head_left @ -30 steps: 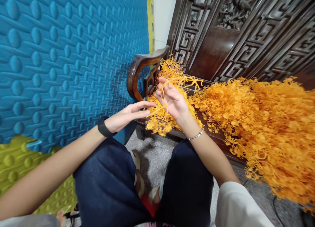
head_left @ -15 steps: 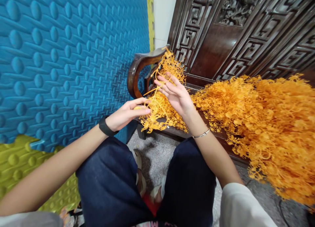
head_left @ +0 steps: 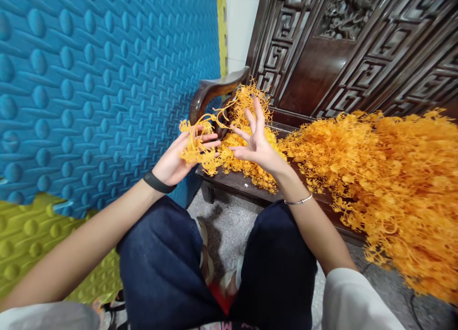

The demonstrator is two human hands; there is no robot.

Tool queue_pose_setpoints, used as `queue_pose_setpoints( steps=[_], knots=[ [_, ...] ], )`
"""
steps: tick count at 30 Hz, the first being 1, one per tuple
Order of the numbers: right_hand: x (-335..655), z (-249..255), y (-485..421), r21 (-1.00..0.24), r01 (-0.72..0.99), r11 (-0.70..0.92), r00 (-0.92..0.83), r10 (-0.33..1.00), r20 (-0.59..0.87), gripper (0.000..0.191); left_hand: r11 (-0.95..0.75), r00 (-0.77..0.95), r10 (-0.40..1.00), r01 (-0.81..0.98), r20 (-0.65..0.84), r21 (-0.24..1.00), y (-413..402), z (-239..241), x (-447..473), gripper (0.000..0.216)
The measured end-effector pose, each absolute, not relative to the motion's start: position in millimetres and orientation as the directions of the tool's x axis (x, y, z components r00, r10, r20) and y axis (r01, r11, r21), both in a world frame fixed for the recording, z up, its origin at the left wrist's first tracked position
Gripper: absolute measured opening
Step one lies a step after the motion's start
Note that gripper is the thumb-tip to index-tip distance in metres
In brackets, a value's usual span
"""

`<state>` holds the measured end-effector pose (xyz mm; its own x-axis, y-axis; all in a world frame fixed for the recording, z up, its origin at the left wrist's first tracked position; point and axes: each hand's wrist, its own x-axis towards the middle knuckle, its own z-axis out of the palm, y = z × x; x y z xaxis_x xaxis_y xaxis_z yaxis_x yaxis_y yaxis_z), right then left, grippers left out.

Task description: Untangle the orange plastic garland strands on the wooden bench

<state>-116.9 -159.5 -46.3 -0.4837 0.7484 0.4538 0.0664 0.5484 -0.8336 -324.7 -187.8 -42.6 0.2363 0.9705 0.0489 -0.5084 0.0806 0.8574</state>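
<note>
My left hand (head_left: 179, 153) is open with its fingers stretched out. An orange plastic plant sprig (head_left: 195, 149) lies across its palm and fingers. The thin stem of this sprig arches up and over toward my right hand (head_left: 255, 139). That hand is open too, its fingers spread and the thumb apart. Whether a fingertip touches the stem I cannot tell. Behind both hands, a heap of similar orange sprigs (head_left: 265, 177) rests on the dark wooden bench (head_left: 232, 180), partly hidden by my right hand.
A much larger pile of orange sprigs (head_left: 404, 177) covers the bench on the right. The curved wooden armrest (head_left: 202, 96) stands behind my left hand. A carved wooden backrest (head_left: 315, 72) rises at the back, and blue foam matting (head_left: 89, 91) stands on the left.
The sprig has swung left and now lies over my left hand, which has turned palm up. My right hand has spread its fingers and shifted slightly downward.
</note>
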Motion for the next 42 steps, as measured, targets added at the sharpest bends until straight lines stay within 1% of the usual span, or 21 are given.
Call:
queue_pose_setpoints(
  steps=[3,6,8,9,11,14,16,17,20,23,25,27,30,32,33,35,36,37,39,40,42],
  knots=[
    [-125.2,-42.5,-170.5,-0.732,0.117,0.671,-0.534,0.664,0.523,0.117,0.149,0.251,0.968,-0.523,-0.016,0.839,-188.1,-39.5,-325.7,0.024],
    [-134.8,-40.4,-176.5,-0.555,0.163,0.816,-0.587,0.532,0.61,0.113,0.185,0.265,0.963,-0.532,-0.045,0.826,-190.6,-37.0,-324.6,0.029],
    [-140.1,-41.0,-177.7,-0.425,0.193,0.884,-0.593,0.45,0.667,0.1,0.204,0.281,0.958,-0.523,-0.059,0.827,-192.3,-37.0,-323.4,0.029],
    [-142.2,-41.5,-178.3,-0.383,0.205,0.901,-0.593,0.425,0.683,0.092,0.215,0.295,0.953,-0.511,-0.066,0.832,-192.8,-37.7,-322.9,0.028],
    [-145.6,-43.0,-180.8,-0.366,0.228,0.902,-0.604,0.426,0.673,0.072,0.236,0.327,0.942,-0.471,-0.08,0.85,-192.6,-40.3,-322.0,0.027],
    [-150.6,-46.6,-187.6,-0.437,0.262,0.86,-0.588,0.501,0.634,0.044,0.24,0.334,0.937,-0.418,-0.098,0.876,-189.8,-45.8,-321.1,0.029],
    [-154.4,-50.0,-192.0,-0.477,0.238,0.846,-0.533,0.524,0.664,0.033,0.207,0.294,0.952,-0.418,-0.084,0.884,-188.1,-48.5,-320.4,0.03],
    [-156.1,-51.7,-193.7,-0.493,0.21,0.844,-0.494,0.527,0.692,0.03,0.177,0.259,0.964,-0.429,-0.067,0.886,-187.7,-49.0,-320.1,0.03],
    [-158.3,-53.7,-196.5,-0.566,0.165,0.808,-0.405,0.579,0.708,0.032,0.066,0.102,0.995,-0.479,-0.019,0.875,-188.4,-47.3,-320.7,0.027],
    [-155.0,-51.0,-197.3,-0.647,0.146,0.748,-0.42,0.639,0.644,0.034,0.009,-0.04,0.999,-0.508,-0.034,0.861,-188.2,-43.7,-325.7,0.022],
    [-151.8,-48.7,-198.0,-0.678,0.112,0.727,-0.438,0.648,0.623,0.035,0.051,-0.037,0.996,-0.48,-0.079,0.876,-187.2,-41.8,-331.5,0.018],
    [-149.7,-47.5,-199.5,-0.709,0.092,0.699,-0.427,0.671,0.606,0.034,0.072,-0.008,0.996,-0.456,-0.085,0.887,-187.5,-39.7,-337.8,0.02],
    [-149.2,-47.6,-203.7,-0.759,0.08,0.646,-0.365,0.728,0.58,0.033,0.005,0.027,1.0,-0.475,0.008,0.88,-194.6,-33.3,-344.6,0.027],
    [-149.1,-46.9,-206.8,-0.801,0.052,0.596,-0.303,0.774,0.556,0.034,-0.032,0.085,0.993,-0.506,0.087,0.862,-202.4,-27.4,-347.1,0.031],
    [-148.6,-45.8,-208.0,-0.829,0.026,0.559,-0.275,0.801,0.532,0.036,-0.046,0.106,0.987,-0.526,0.119,0.849,-205.7,-24.6,-348.2,0.032],
    [-147.0,-42.1,-208.6,-0.89,-0.05,0.453,-0.261,0.854,0.45,0.038,-0.069,0.089,0.986,-0.552,0.141,0.831,-208.1,-21.2,-351.4,0.029],
    [-146.3,-40.2,-207.8,-0.917,-0.09,0.388,-0.283,0.873,0.398,0.038,-0.074,0.061,0.99,-0.55,0.128,0.832,-206.8,-21.1,-353.5,0.029],
    [-146.1,-38.7,-206.3,-0.94,-0.125,0.319,-0.328,0.881,0.342,0.039,-0.067,0.033,0.994,-0.533,0.1,0.843,-203.9,-22.2,-355.9,0.035],
    [-148.2,-39.2,-201.7,-0.973,-0.155,0.17,-0.486,0.844,0.225,0.039,0.003,0.045,0.999,-0.483,0.022,0.875,-195.7,-27.5,-359.9,0.052],
    [-150.6,-41.6,-199.2,-0.984,-0.151,0.099,-0.577,0.799,0.169,0.039,0.054,0.096,0.995,-0.452,-0.012,0.891,-191.9,-31.2,-360.9,0.059],
    [-157.4,-50.0,-194.9,-0.993,-0.114,-0.01,-0.717,0.693,0.075,0.038,0.158,0.255,0.964,-0.344,-0.07,0.926,-187.3,-38.6,-359.7,0.068]
  ],
)
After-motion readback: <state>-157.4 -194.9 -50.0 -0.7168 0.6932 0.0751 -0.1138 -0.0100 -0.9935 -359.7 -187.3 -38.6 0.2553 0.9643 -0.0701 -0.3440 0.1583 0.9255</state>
